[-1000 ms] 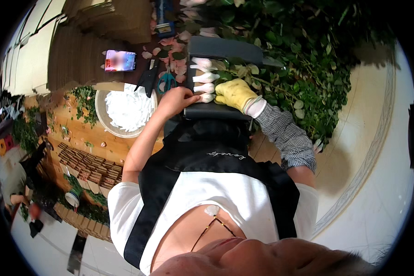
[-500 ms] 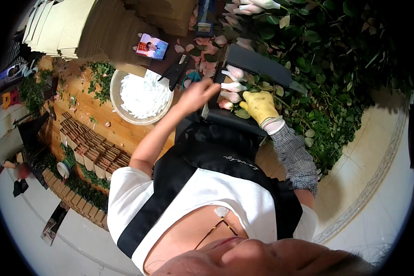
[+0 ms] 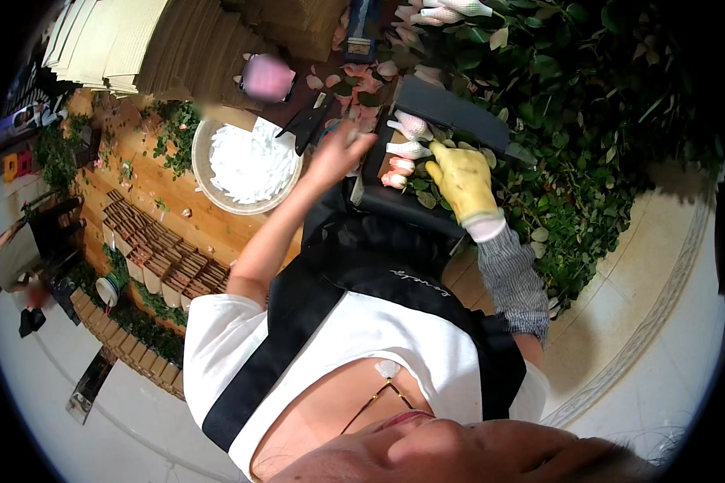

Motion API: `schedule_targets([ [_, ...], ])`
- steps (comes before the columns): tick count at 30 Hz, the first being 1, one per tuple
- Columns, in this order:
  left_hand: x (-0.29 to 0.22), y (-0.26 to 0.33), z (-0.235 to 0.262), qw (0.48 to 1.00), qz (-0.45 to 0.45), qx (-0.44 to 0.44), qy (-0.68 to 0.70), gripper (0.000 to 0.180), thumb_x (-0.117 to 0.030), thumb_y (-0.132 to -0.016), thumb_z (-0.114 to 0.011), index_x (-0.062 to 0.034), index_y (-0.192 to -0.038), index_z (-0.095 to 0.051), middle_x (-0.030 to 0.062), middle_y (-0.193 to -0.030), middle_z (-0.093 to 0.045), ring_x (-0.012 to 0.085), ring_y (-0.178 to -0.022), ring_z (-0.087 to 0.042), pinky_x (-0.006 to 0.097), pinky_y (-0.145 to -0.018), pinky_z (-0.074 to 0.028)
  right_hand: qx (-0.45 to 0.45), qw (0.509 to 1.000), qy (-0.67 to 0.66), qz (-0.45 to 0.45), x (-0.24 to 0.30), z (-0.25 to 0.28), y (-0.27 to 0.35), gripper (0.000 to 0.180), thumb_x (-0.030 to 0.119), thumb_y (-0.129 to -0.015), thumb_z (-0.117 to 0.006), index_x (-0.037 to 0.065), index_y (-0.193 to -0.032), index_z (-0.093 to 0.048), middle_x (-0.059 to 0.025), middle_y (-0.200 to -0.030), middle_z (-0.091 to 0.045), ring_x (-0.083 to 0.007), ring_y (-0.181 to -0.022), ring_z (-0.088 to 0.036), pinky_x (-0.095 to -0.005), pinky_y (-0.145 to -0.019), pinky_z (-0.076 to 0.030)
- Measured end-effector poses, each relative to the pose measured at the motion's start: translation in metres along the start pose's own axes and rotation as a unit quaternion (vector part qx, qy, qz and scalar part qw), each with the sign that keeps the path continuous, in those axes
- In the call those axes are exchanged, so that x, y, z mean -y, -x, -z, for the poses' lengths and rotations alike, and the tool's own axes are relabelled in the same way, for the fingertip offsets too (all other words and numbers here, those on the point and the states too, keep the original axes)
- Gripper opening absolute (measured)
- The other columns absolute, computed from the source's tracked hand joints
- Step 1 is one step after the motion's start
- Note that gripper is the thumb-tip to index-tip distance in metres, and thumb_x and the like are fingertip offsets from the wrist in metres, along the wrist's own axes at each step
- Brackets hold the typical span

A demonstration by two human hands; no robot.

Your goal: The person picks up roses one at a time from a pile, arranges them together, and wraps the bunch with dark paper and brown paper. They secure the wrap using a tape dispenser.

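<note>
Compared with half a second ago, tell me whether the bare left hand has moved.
Yes: the left hand has shifted slightly leftward and up the picture, judged against the dark padded bar.

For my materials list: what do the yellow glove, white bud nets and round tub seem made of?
Yellow glove: fabric or rubber coating, matte, creased, smudged; unclear which.
White bud nets: likely matte plastic mesh, by their faint grid.
Round tub: perhaps plastic; its pale rim looks smooth.

Seen steeply from above, through a fisheye lens on the wearer's head, a white short-sleeved shirt [image 3: 354, 346] looms close, on the body side of the bare left hand [image 3: 338, 155] and yellow-gloved right hand [image 3: 465, 181]; pale tiled floor [image 3: 620, 298] curves away beyond the right hand.
</note>
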State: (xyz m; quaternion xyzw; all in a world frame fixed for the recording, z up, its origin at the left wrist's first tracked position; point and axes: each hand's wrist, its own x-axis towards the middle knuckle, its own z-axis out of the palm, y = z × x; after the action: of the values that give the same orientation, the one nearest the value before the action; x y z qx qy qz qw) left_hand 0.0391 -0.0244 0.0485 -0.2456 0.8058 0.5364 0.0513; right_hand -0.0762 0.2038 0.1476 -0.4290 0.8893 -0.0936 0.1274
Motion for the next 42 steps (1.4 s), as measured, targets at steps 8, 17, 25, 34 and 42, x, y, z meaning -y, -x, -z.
schedule_targets([
  [8,-0.01,-0.004,-0.031,0.995,-0.068,0.027,0.068,0.021,-0.02,-0.094,-0.065,0.001,-0.095,-0.07,0.0194,-0.088,-0.068,0.0377,-0.081,-0.066,0.044,-0.076,-0.052,-0.027,0.997,0.071,-0.011,-0.014,-0.048,-0.009,0.013,0.015,-0.084,-0.066,0.01,-0.072,-0.068,-0.0137,-0.075,-0.072,-0.0326,-0.074,-0.072,-0.0438,-0.068,-0.056],
  [17,0.005,-0.011,-0.011,0.994,0.027,0.054,0.094,0.024,-0.022,-0.097,-0.069,0.001,-0.101,-0.064,0.011,-0.091,-0.071,0.0178,-0.083,-0.065,0.035,-0.077,-0.052,0.051,0.992,0.057,-0.1,-0.015,-0.025,-0.007,0.02,0.025,-0.092,-0.069,0.006,-0.098,-0.068,-0.0157,-0.08,-0.072,-0.0344,-0.074,-0.07,-0.0457,-0.068,-0.054],
  [25,-0.035,-0.01,-0.032,0.997,-0.052,-0.051,0.033,0.026,-0.023,-0.095,-0.067,0.0023,-0.097,-0.068,0.017,-0.085,-0.068,0.0255,-0.077,-0.067,0.039,-0.069,-0.052,-0.103,0.79,-0.55,-0.251,-0.066,-0.112,0.004,0.017,0.017,-0.091,-0.069,0.005,-0.08,-0.064,-0.0146,-0.07,-0.067,-0.0329,-0.064,-0.068,-0.0401,-0.057,-0.052],
  [34,-0.051,0.001,-0.014,0.989,-0.013,0.123,0.08,0.027,-0.029,-0.092,-0.075,-0.0029,-0.095,-0.066,0.0093,-0.088,-0.074,0.0129,-0.083,-0.072,0.031,-0.071,-0.055,-0.058,0.989,-0.006,-0.135,-0.022,-0.046,-0.011,0.019,0.024,-0.092,-0.071,0.006,-0.085,-0.065,-0.0183,-0.077,-0.067,-0.0396,-0.07,-0.067,-0.046,-0.064,-0.053],
  [42,-0.057,-0.001,-0.003,0.979,-0.177,-0.079,-0.062,0.026,-0.029,-0.087,-0.069,-0.0069,-0.073,-0.066,0.013,-0.074,-0.069,0.0336,-0.071,-0.07,0.042,-0.063,-0.057,-0.099,0.964,-0.06,-0.24,-0.035,-0.066,0.002,0.02,0.031,-0.094,-0.066,0.013,-0.091,-0.074,-0.017,-0.083,-0.07,-0.0396,-0.077,-0.068,-0.0488,-0.071,-0.054],
])
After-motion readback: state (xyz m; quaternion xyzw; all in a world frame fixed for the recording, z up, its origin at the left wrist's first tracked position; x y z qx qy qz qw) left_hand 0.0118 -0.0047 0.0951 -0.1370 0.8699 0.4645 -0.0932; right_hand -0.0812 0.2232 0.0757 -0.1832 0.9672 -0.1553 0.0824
